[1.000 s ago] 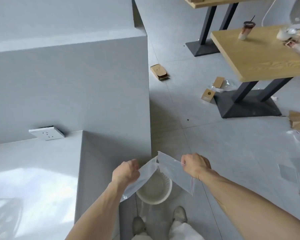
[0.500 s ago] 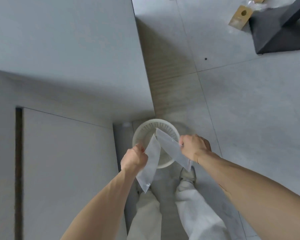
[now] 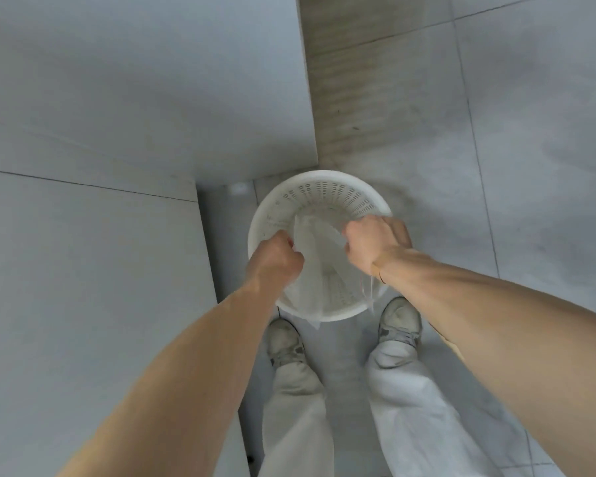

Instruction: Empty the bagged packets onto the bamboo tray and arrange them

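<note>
Above the round white perforated plastic basket (image 3: 327, 197) on the floor, left hand (image 3: 276, 257) and right hand (image 3: 375, 247) fingers pinch the clear empty plastic bag (image 3: 315, 266), apparently to discard it; no bamboo tray visible.

No legible text, labels, brands, numbers or signs anywhere in view. The clear plastic bag (image 3: 315, 263) held over the white perforated basket (image 3: 319, 197) shows no printing. Basket wall plain, slots only. Shoes (image 3: 400, 321) just below the basket carry no readable mark; too blurred to tell any logo.
</note>
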`<state>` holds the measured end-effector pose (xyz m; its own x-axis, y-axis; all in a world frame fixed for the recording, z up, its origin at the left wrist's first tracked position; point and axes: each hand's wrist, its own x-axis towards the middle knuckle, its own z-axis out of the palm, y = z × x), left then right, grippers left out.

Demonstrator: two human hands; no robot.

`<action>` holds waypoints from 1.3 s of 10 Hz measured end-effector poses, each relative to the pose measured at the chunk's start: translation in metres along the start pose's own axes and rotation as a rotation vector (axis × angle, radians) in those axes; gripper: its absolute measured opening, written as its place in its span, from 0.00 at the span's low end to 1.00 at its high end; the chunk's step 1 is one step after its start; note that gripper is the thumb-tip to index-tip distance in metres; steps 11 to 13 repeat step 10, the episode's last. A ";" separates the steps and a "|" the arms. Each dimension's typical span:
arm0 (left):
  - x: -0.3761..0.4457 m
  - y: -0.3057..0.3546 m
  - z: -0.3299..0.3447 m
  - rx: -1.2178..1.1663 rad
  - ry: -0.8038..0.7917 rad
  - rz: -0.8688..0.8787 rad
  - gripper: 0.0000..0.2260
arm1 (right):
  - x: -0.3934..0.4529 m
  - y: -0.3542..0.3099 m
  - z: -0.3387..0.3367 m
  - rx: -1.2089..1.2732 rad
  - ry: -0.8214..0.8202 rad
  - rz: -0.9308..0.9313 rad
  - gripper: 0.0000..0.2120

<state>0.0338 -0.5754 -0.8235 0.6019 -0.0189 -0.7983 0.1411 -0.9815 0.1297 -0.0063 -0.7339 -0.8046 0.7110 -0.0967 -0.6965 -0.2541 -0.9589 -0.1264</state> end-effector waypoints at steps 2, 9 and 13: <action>0.060 -0.002 0.026 0.059 -0.033 0.010 0.08 | 0.056 -0.016 0.033 -0.009 -0.038 -0.014 0.14; 0.008 0.011 -0.014 0.031 -0.239 -0.009 0.23 | 0.011 -0.018 -0.025 -0.127 -0.167 -0.089 0.17; -0.018 0.015 -0.038 0.021 -0.207 0.009 0.23 | -0.013 -0.025 -0.052 -0.167 -0.145 -0.092 0.16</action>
